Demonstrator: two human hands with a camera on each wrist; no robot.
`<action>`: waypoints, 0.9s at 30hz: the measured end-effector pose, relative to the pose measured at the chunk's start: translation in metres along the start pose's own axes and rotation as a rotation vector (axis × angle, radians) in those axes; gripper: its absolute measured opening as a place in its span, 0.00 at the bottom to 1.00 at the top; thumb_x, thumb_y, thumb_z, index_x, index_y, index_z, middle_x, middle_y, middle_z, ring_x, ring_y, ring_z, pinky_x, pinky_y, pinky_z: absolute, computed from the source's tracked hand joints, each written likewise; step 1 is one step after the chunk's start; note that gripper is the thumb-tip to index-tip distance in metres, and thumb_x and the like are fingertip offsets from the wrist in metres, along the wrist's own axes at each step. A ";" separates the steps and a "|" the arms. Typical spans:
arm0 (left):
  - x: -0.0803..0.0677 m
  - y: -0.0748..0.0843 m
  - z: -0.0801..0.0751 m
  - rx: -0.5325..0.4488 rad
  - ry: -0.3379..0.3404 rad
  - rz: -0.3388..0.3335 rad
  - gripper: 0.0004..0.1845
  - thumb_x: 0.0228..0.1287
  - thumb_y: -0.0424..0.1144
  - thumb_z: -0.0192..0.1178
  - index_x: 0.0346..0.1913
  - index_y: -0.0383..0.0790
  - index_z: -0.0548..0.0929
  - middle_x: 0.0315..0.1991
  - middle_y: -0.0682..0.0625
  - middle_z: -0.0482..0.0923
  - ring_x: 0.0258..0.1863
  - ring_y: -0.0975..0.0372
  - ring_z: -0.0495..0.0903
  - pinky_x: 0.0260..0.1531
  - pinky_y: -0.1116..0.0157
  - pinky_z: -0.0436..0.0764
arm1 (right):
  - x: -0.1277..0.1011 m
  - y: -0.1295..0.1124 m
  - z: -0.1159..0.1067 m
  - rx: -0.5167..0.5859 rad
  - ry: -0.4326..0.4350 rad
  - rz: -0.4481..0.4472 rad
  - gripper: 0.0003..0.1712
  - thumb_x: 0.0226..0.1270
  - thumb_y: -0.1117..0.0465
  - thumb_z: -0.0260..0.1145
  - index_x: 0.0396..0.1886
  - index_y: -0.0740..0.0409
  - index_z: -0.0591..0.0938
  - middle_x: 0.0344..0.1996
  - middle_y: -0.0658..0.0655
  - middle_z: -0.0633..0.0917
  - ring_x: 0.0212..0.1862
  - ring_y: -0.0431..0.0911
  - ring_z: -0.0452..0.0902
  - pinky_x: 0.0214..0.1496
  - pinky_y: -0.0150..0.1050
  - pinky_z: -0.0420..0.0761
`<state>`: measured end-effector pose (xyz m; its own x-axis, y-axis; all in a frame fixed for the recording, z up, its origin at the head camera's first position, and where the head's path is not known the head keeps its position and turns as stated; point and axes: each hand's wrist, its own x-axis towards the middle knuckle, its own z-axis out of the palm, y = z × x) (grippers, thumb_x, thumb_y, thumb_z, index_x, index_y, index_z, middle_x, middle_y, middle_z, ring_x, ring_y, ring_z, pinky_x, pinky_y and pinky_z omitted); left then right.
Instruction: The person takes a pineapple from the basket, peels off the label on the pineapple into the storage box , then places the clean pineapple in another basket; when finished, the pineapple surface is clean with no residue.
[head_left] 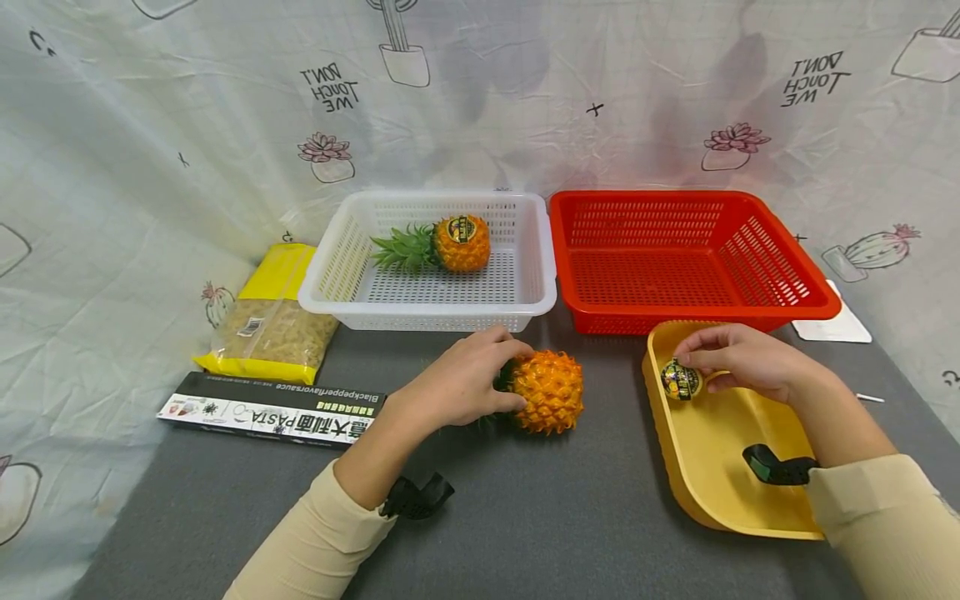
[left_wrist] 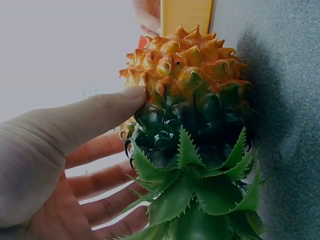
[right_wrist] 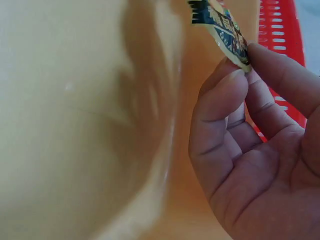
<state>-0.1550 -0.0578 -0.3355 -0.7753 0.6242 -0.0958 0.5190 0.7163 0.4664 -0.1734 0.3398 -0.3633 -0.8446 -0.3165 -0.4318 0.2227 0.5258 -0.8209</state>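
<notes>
Centre of the frame, on grey mat: pineapple (head_left: 551,392) lying sideways, gripped by left hand (head_left: 465,379), fingers curled around its leafy end. Lower right, over yellow tray (head_left: 712,467): right hand (head_left: 742,358) pinching a small sticker (head_left: 681,380) between thumb and fingertips.

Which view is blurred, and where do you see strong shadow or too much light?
Right wrist view: the yellow tray is close and out of focus; only the label pinched by the right hand is fairly sharp. Left wrist view: the background is washed out white, and the pineapple casts a dark shadow on the mat. Head view: evenly lit, edges bent.
</notes>
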 end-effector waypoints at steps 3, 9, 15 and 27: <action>0.000 0.000 0.000 0.000 0.000 0.001 0.32 0.64 0.47 0.74 0.70 0.48 0.78 0.59 0.50 0.76 0.57 0.56 0.77 0.61 0.54 0.77 | 0.004 0.002 0.001 -0.027 0.005 0.011 0.19 0.78 0.59 0.62 0.57 0.71 0.79 0.37 0.48 0.85 0.37 0.42 0.80 0.40 0.37 0.85; -0.002 0.001 0.000 0.002 0.008 -0.003 0.32 0.64 0.48 0.74 0.70 0.48 0.78 0.59 0.50 0.76 0.58 0.56 0.77 0.62 0.54 0.77 | 0.013 0.007 0.006 -0.082 0.015 0.014 0.20 0.77 0.59 0.63 0.56 0.73 0.79 0.35 0.50 0.83 0.33 0.42 0.79 0.37 0.38 0.85; -0.004 0.000 0.002 0.003 0.014 -0.008 0.32 0.64 0.48 0.73 0.70 0.48 0.78 0.60 0.50 0.76 0.58 0.55 0.77 0.61 0.53 0.77 | 0.017 0.006 0.009 -0.126 0.030 0.015 0.22 0.78 0.57 0.61 0.58 0.73 0.78 0.29 0.51 0.78 0.30 0.41 0.75 0.35 0.37 0.82; -0.002 -0.002 0.005 0.012 0.025 0.009 0.32 0.64 0.48 0.74 0.70 0.48 0.78 0.62 0.49 0.76 0.61 0.54 0.76 0.65 0.52 0.74 | -0.002 -0.021 0.013 -0.405 0.078 -0.058 0.21 0.78 0.56 0.62 0.59 0.69 0.82 0.42 0.57 0.85 0.44 0.49 0.80 0.40 0.43 0.86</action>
<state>-0.1525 -0.0593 -0.3412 -0.7791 0.6230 -0.0696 0.5305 0.7144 0.4564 -0.1701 0.3194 -0.3494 -0.8879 -0.3020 -0.3470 -0.0227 0.7821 -0.6227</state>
